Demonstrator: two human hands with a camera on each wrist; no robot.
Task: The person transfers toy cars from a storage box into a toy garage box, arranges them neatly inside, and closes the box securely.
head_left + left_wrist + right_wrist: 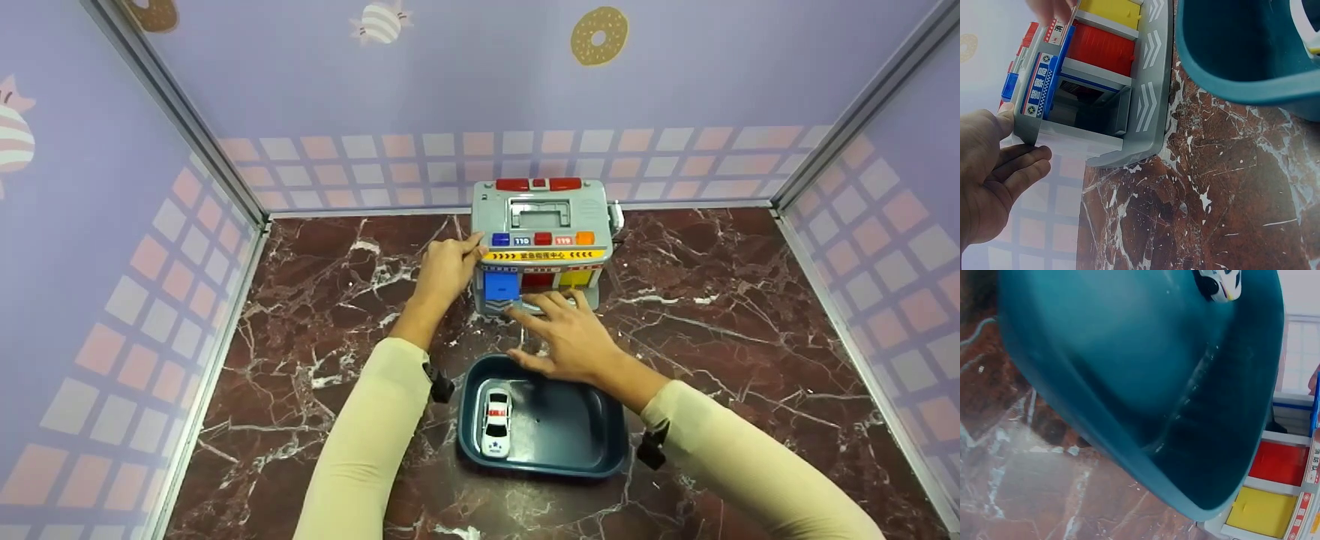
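On the dark red marble-patterned tabletop [750, 360], the left hand [445, 268] rests against the left side wall of a grey plastic toy rescue-station garage [540, 225], thumb at its upper front corner and fingers relaxed and straight along the wall, clasping nothing. The garage stands upright near the back wall, showing a blue door [501, 286], a red door [1100, 48] and a yellow door [1111, 11] in a row. The right hand [566, 334] lies released, fingers stretched flat, with fingertips touching the garage's front ramp below the doors. Just in front of the garage sits a dark teal plastic tray [577, 442]. A small white toy police car [496, 422] lies in its left part.
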